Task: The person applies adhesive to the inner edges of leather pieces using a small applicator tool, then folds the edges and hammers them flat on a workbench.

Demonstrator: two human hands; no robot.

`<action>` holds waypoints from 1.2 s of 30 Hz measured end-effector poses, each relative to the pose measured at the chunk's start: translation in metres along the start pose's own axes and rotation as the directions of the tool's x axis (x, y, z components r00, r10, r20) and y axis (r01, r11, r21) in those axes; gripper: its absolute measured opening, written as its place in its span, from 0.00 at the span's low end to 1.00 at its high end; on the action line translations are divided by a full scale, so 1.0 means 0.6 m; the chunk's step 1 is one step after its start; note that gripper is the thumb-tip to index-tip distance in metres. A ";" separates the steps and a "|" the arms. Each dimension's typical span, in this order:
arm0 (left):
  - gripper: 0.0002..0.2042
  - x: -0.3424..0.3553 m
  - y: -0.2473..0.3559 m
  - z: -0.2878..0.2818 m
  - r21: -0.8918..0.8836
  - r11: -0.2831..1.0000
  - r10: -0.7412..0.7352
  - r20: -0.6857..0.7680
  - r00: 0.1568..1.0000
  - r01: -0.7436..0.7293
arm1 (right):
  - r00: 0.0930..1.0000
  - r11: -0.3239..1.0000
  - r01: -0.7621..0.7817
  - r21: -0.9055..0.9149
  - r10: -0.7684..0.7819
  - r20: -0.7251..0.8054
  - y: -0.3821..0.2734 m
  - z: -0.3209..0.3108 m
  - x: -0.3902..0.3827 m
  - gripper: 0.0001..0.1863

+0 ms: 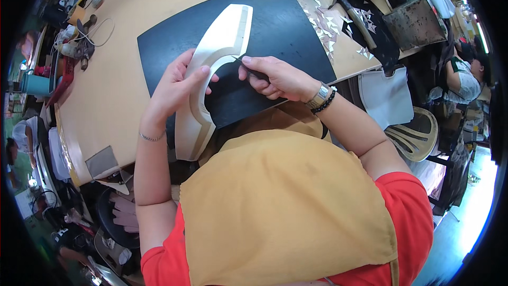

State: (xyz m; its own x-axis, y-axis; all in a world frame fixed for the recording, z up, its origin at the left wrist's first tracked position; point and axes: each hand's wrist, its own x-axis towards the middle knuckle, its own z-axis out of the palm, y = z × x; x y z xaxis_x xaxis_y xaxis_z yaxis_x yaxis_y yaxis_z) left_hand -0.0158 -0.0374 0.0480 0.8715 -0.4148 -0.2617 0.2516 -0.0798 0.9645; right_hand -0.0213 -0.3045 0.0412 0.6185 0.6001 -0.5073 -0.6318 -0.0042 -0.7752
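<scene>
My left hand [179, 86] is closed on a curved white piece of leather-like material [222, 34], its thumb on top and its fingertips showing at the inner edge. The piece has a beige band along that edge and lies slanted, partly over a black mat [283, 18]. In my right hand [280, 78] is a small dark-handled pointed tool [257, 74]. Its thin tip meets the piece's inner curve near the upper end. Fingers hide most of the tool, so its exact kind cannot be made out.
Several white triangular scraps [329, 24] lie right of the mat. Beyond them a hammer [359, 21] rests on a dark cloth, beside a rusty metal box [415, 23]. More tools and a white cord [100, 39] are at the table's left. A chair [415, 137] stands at the right.
</scene>
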 end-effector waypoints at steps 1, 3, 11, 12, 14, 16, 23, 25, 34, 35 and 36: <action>0.20 0.001 -0.002 0.000 0.004 1.000 -0.003 0.002 1.000 0.003 | 1.000 1.000 0.004 0.001 -0.004 0.001 0.001 0.000 0.001 0.23; 0.20 0.001 -0.007 0.001 0.009 1.000 -0.009 0.002 1.000 0.009 | 1.000 1.000 0.007 -0.003 -0.007 0.008 0.004 -0.001 0.003 0.23; 0.20 0.003 -0.018 0.002 -0.013 1.000 -0.002 0.001 1.000 0.002 | 0.999 0.998 0.043 0.045 -0.044 0.032 0.021 -0.007 0.010 0.22; 0.20 0.003 -0.019 0.002 -0.018 1.000 0.001 0.003 1.000 -0.001 | 0.998 0.998 0.046 0.051 -0.048 0.034 0.022 -0.007 0.010 0.21; 0.20 0.001 -0.017 0.006 -0.032 0.999 0.004 -0.004 1.000 -0.004 | 0.998 0.998 0.050 0.031 -0.051 0.032 0.023 -0.008 0.007 0.22; 0.21 -0.002 -0.017 0.005 -0.037 0.999 0.001 -0.002 1.000 -0.001 | 0.998 0.999 0.047 0.028 -0.048 0.032 0.024 -0.009 0.001 0.22; 0.22 -0.002 -0.017 0.002 -0.042 0.999 -0.007 0.024 1.000 0.008 | 0.998 1.000 0.015 0.013 -0.015 0.057 0.019 -0.006 -0.007 0.23; 0.22 -0.002 -0.017 0.003 -0.042 0.999 -0.010 0.028 1.000 0.011 | 0.998 1.000 0.020 0.014 -0.021 0.057 0.016 -0.001 -0.003 0.23; 0.21 -0.005 -0.021 0.003 -0.060 0.998 -0.009 0.019 1.000 0.010 | 0.996 0.998 0.058 0.038 -0.060 0.069 0.028 -0.002 0.010 0.22; 0.21 -0.005 -0.021 0.005 -0.064 0.998 -0.002 0.014 1.000 0.003 | 0.996 0.998 0.057 0.033 -0.059 0.073 0.030 -0.004 0.008 0.22; 0.21 -0.006 -0.020 0.006 -0.068 0.998 0.005 0.010 1.000 -0.004 | 0.995 0.998 0.055 0.028 -0.057 0.077 0.031 -0.006 0.006 0.22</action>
State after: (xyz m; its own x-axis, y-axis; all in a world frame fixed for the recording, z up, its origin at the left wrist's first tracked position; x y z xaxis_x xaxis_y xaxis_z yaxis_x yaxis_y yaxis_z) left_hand -0.0234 -0.0381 0.0373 0.8684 -0.4245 -0.2565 0.2760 -0.0161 0.9610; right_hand -0.0294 -0.3053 0.0236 0.6160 0.6590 -0.4317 -0.6093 0.0512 -0.7913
